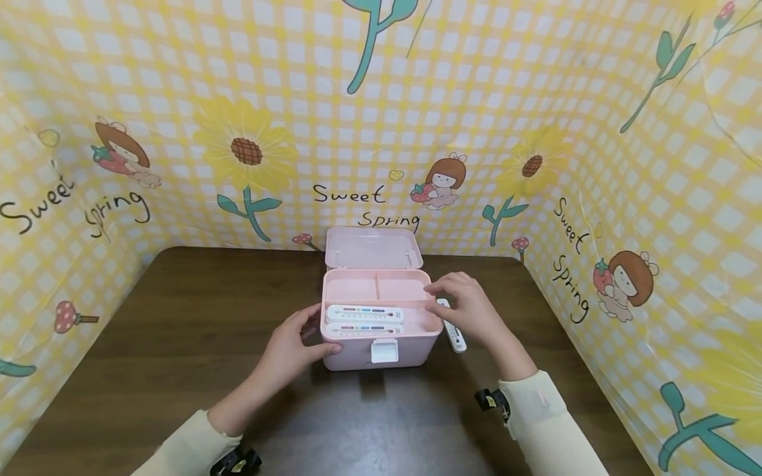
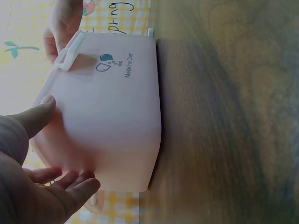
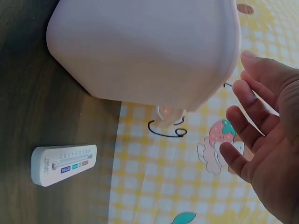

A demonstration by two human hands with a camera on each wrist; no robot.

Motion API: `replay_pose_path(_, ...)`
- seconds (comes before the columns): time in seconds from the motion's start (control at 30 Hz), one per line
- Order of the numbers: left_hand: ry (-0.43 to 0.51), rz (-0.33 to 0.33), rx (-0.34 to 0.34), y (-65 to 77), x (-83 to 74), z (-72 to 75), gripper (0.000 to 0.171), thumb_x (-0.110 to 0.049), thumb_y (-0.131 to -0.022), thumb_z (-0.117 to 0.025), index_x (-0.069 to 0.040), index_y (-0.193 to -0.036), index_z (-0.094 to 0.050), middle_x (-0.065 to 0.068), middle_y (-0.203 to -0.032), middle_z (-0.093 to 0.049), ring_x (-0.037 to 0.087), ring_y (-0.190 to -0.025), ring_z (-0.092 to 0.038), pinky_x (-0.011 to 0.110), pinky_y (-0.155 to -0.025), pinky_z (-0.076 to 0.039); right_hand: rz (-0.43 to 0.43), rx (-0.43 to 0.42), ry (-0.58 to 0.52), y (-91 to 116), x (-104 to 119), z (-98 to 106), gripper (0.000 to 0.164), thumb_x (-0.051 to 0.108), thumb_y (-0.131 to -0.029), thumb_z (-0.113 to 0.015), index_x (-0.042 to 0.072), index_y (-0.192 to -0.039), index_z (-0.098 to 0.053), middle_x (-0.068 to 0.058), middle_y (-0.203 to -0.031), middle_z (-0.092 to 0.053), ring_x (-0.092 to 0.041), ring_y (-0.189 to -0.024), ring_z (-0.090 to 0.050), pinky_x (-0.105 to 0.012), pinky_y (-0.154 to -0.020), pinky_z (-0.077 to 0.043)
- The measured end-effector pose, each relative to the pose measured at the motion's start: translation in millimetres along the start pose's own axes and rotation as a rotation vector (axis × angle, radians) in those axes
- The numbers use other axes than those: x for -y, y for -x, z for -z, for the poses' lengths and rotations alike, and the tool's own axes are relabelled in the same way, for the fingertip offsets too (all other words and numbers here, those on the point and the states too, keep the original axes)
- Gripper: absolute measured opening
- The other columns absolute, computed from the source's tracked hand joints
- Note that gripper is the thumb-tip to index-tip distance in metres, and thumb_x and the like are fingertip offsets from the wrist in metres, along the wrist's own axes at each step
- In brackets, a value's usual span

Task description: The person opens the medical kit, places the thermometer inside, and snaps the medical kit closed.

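A pink medicine box [image 1: 374, 354] stands on the table with its lid [image 1: 374, 249] raised at the back. Two flat white thermometers [image 1: 364, 314] lie side by side in its front compartment, toward the left. My left hand [image 1: 293, 340] holds the front left corner, thumb on the front face and fingers along the side, as the left wrist view shows. At the right rim hovers my right hand [image 1: 467, 305], its fingers loosely bent with nothing between them. A third thermometer [image 3: 64, 163] lies on the table beside the box's right side, partly behind that hand in the head view.
Two smaller pink compartments [image 1: 351, 285] at the back of the box show bare floors. A white latch [image 1: 384, 351] hangs on its front. The brown wooden table [image 1: 226, 284] meets a yellow checked cloth wall [image 1: 333, 152] at the back and sides.
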State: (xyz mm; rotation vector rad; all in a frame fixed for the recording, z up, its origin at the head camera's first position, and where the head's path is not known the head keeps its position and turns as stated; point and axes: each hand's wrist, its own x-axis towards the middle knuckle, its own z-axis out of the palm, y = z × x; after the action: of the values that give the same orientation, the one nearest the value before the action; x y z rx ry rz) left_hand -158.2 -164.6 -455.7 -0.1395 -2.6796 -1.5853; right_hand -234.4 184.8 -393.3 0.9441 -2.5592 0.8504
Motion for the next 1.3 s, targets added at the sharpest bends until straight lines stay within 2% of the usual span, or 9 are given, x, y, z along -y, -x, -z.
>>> replay_pose_path(0.33, 0.008, -0.014, 0.004, 0.7, -3.9, 1.8, 0.095, -0.041, -0.076, -0.092, -0.008, -0.152, -0.047, 0.017, -0.144, -0.056, 0.036, -0.131, -0.059, 0.048, -0.105, -0.052, -0.242, -0.136, -0.071, 24, -9, 8, 0.026, 0.015, -0.086, -0.084, 0.012, -0.111, -0.076, -0.001, -0.111, -0.072, -0.021, -0.111, -0.06, -0.045, -0.097, -0.05)
replay_pose_path(0.6, 0.003, -0.018, 0.014, -1.5, -2.2, 0.5, 0.093, -0.041, -0.076, -0.091, -0.009, -0.152, -0.047, 0.016, -0.145, -0.056, 0.036, -0.132, -0.059, 0.047, -0.105, -0.052, -0.427, -0.2, -0.123, 47, -24, -7, 0.032, 0.016, -0.088, -0.082, 0.008, -0.118, -0.074, -0.009, -0.117, -0.07, -0.029, -0.116, -0.06, -0.051, -0.103, -0.048)
replay_pose_path(0.97, -0.009, -0.033, 0.014, -1.7, -0.2, 0.7, 0.096, -0.044, -0.076, -0.09, -0.007, -0.153, -0.045, 0.018, -0.145, -0.056, 0.037, -0.132, -0.058, 0.048, -0.104, -0.053, -0.556, -0.276, -0.171, 75, -36, -28, 0.039, 0.014, -0.085, -0.085, 0.004, -0.121, -0.073, -0.014, -0.118, -0.069, -0.033, -0.116, -0.061, -0.053, -0.106, -0.046)
replay_pose_path(1.2, -0.017, -0.005, 0.018, -2.9, 1.7, 0.5, 0.097, -0.043, -0.075, -0.091, -0.01, -0.154, -0.044, 0.016, -0.146, -0.055, 0.036, -0.133, -0.057, 0.047, -0.104, -0.053, -0.64, -0.267, -0.19, 86, -47, -41, 0.044, 0.013, -0.084, -0.086, 0.003, -0.123, -0.072, -0.016, -0.121, -0.069, -0.035, -0.119, -0.061, -0.054, -0.107, -0.045)
replay_pose_path(1.3, -0.02, -0.013, 0.02, -2.8, 2.4, 0.6, 0.097, -0.044, -0.076, -0.091, -0.008, -0.154, -0.044, 0.017, -0.146, -0.055, 0.037, -0.133, -0.057, 0.048, -0.105, -0.052, -0.689, -0.243, -0.183, 92, -51, -47, 0.045, 0.015, -0.083, -0.087, 0.005, -0.124, -0.072, -0.015, -0.122, -0.069, -0.035, -0.121, -0.059, -0.054, -0.109, -0.043)
